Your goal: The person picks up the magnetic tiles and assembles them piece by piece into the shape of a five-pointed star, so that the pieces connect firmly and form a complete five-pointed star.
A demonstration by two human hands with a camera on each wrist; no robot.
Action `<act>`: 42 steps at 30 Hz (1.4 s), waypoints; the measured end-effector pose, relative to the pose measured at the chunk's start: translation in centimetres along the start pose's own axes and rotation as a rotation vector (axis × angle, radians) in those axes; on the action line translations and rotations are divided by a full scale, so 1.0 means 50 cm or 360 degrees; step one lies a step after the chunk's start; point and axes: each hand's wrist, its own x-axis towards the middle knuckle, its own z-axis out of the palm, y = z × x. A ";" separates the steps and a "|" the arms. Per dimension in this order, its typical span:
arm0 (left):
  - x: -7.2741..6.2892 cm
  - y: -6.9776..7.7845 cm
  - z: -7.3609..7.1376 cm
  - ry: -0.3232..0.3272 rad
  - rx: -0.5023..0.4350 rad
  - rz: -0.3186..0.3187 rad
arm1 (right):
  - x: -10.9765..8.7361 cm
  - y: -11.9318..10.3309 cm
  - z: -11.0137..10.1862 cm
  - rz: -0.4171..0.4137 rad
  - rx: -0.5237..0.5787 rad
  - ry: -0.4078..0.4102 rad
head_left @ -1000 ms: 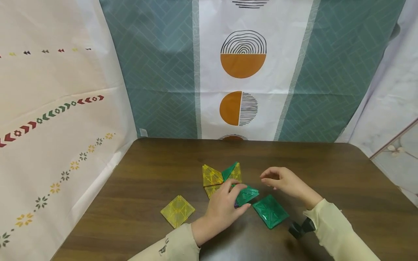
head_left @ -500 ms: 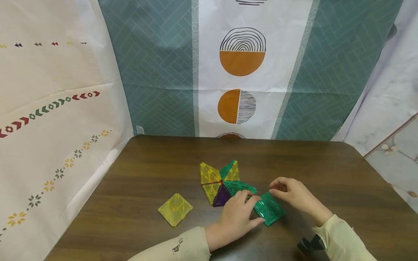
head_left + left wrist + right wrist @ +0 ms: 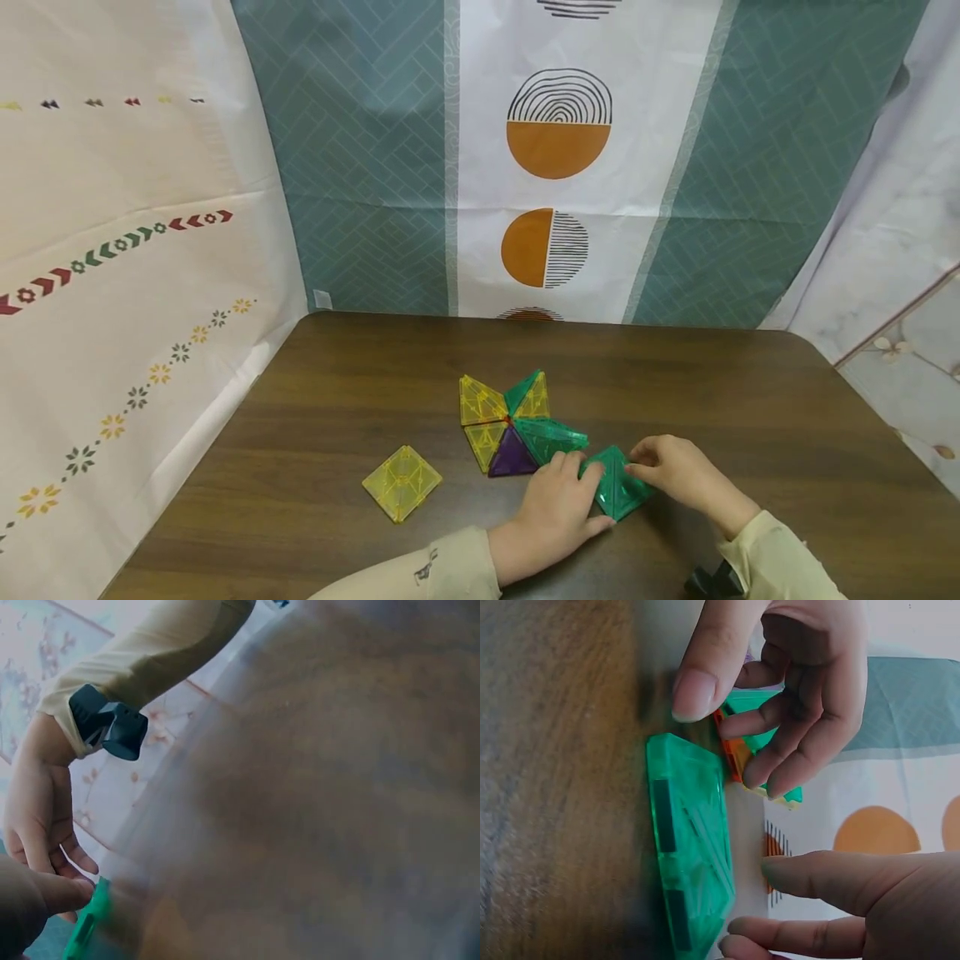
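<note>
On the table lies a green square magnetic tile [image 3: 618, 492], seen close up as a green tile [image 3: 690, 847] in the right wrist view. My left hand [image 3: 555, 508] reaches to its left side, thumb and fingers spread around a corner. At its right edge is my right hand [image 3: 682, 479], with relaxed, bent fingers; the right wrist view shows its fingers [image 3: 817, 877] apart from the tile. Just behind stands a star-like arrangement of triangular tiles: yellow tiles [image 3: 480, 400], a purple triangle [image 3: 513, 454] and a green piece [image 3: 551, 437].
A yellow square tile [image 3: 402, 483] lies separately on the left of the wooden table [image 3: 337, 392]. A patterned curtain [image 3: 360, 167] hangs behind the table's far edge. A black device [image 3: 712, 579] sits at my right wrist.
My left hand has moved right, from the star arrangement to the green square tile. My right hand has come down and nearer to that tile's right edge. The green piece beside the purple triangle is uncovered.
</note>
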 end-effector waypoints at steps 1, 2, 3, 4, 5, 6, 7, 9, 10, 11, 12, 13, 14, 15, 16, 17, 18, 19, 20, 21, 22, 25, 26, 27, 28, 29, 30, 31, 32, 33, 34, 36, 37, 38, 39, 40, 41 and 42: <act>0.000 0.002 0.003 0.0010 0.0032 0.0000 | 0.000 0.001 0.002 -0.0008 -0.0011 -0.0002; -0.001 0.005 0.005 0.0013 0.0062 -0.0002 | 0.000 0.002 0.005 -0.0007 -0.0013 -0.0001; -0.002 0.007 0.006 0.0012 0.0084 -0.0006 | 0.000 0.003 0.007 -0.0014 -0.0021 -0.0001; -0.002 0.009 0.008 0.0012 0.0104 -0.0010 | 0.000 0.004 0.009 -0.0013 -0.0022 -0.0001; -0.002 0.010 0.009 0.0013 0.0120 -0.0016 | 0.000 0.005 0.010 -0.0012 -0.0022 -0.0001; -0.003 0.011 0.011 0.0013 0.0130 -0.0021 | 0.000 0.005 0.011 -0.0016 -0.0025 0.0003; -0.003 0.013 0.012 0.0016 0.0136 -0.0029 | 0.000 0.006 0.012 -0.0022 -0.0028 0.0008; -0.003 0.014 0.015 0.0031 0.0146 -0.0036 | 0.000 0.006 0.013 -0.0021 -0.0022 0.0018; -0.003 0.014 0.016 0.0042 0.0149 -0.0040 | -0.001 0.006 0.013 -0.0018 -0.0017 0.0020; -0.003 0.015 0.017 0.0050 0.0151 -0.0044 | -0.001 0.006 0.013 -0.0016 -0.0011 0.0022; -0.003 0.015 0.018 0.0056 0.0152 -0.0047 | -0.001 0.006 0.013 -0.0023 -0.0010 0.0024; -0.003 0.015 0.019 0.0064 0.0151 -0.0051 | -0.001 0.007 0.013 -0.0016 -0.0004 0.0024; -0.003 0.015 0.020 0.0072 0.0151 -0.0052 | -0.002 0.007 0.013 -0.0017 -0.0001 0.0023; -0.003 0.015 0.020 0.0078 0.0148 -0.0056 | -0.003 0.007 0.013 -0.0018 0.0006 0.0020; -0.003 0.015 0.020 0.0080 0.0144 -0.0060 | -0.003 0.008 0.014 -0.0013 0.0012 0.0015; -0.003 0.015 0.020 0.0080 0.0137 -0.0064 | -0.004 0.009 0.014 -0.0008 0.0021 0.0014; -0.003 0.015 0.020 0.0081 0.0125 -0.0066 | -0.005 0.010 0.014 -0.0011 0.0029 0.0007; -0.003 0.015 0.020 0.0082 0.0112 -0.0068 | -0.007 0.010 0.014 -0.0006 0.0039 0.0001; -0.003 0.015 0.020 0.0079 0.0098 -0.0070 | -0.008 0.011 0.014 -0.0009 0.0050 -0.0009; -0.003 0.015 0.019 0.0079 0.0082 -0.0070 | -0.010 0.013 0.014 -0.0005 0.0070 -0.0020; -0.004 0.015 0.019 0.0082 0.0067 -0.0071 | -0.011 0.014 0.014 0.0001 0.0089 -0.0031; -0.005 0.015 0.019 0.0106 0.0028 -0.0066 | -0.016 0.021 0.011 -0.0021 0.0172 -0.0077; -0.005 0.015 0.019 0.0119 0.0013 -0.0062 | -0.017 0.024 0.009 -0.0033 0.0213 -0.0099; -0.005 0.015 0.020 0.0134 -0.0004 -0.0057 | -0.018 0.027 0.007 -0.0049 0.0256 -0.0121; -0.006 0.015 0.020 0.0146 -0.0022 -0.0054 | -0.020 0.030 0.005 -0.0068 0.0297 -0.0146; -0.006 0.015 0.020 0.0157 -0.0044 -0.0050 | -0.021 0.032 0.003 -0.0092 0.0337 -0.0168; -0.007 0.014 0.020 0.0167 -0.0068 -0.0048 | -0.022 0.035 0.000 -0.0114 0.0372 -0.0190; -0.008 0.014 0.020 0.0174 -0.0091 -0.0046 | -0.023 0.037 -0.002 -0.0134 0.0403 -0.0211; -0.008 0.014 0.020 0.0180 -0.0114 -0.0045 | -0.024 0.039 -0.004 -0.0153 0.0428 -0.0230; -0.009 0.014 0.020 0.0184 -0.0136 -0.0044 | -0.026 0.041 -0.006 -0.0170 0.0447 -0.0243; -0.009 0.014 0.019 0.0190 -0.0156 -0.0041 | -0.027 0.042 -0.008 -0.0181 0.0464 -0.0250; -0.011 0.014 0.016 0.0207 -0.0194 -0.0040 | -0.029 0.042 -0.013 -0.0180 0.0499 -0.0255; -0.011 0.014 0.015 0.0221 -0.0210 -0.0039 | -0.030 0.042 -0.015 -0.0187 0.0512 -0.0247; -0.012 0.014 0.013 0.0238 -0.0228 -0.0037 | -0.032 0.041 -0.018 -0.0192 0.0528 -0.0238; -0.012 0.013 0.010 0.0267 -0.0242 -0.0034 | -0.033 0.040 -0.020 -0.0199 0.0547 -0.0227; -0.013 0.012 0.008 0.0305 -0.0256 -0.0029 | -0.035 0.039 -0.023 -0.0207 0.0565 -0.0215; -0.013 0.011 0.005 0.0348 -0.0269 -0.0025 | -0.036 0.037 -0.027 -0.0215 0.0578 -0.0199; -0.013 0.010 0.002 0.0391 -0.0283 -0.0020 | -0.037 0.036 -0.030 -0.0233 0.0593 -0.0182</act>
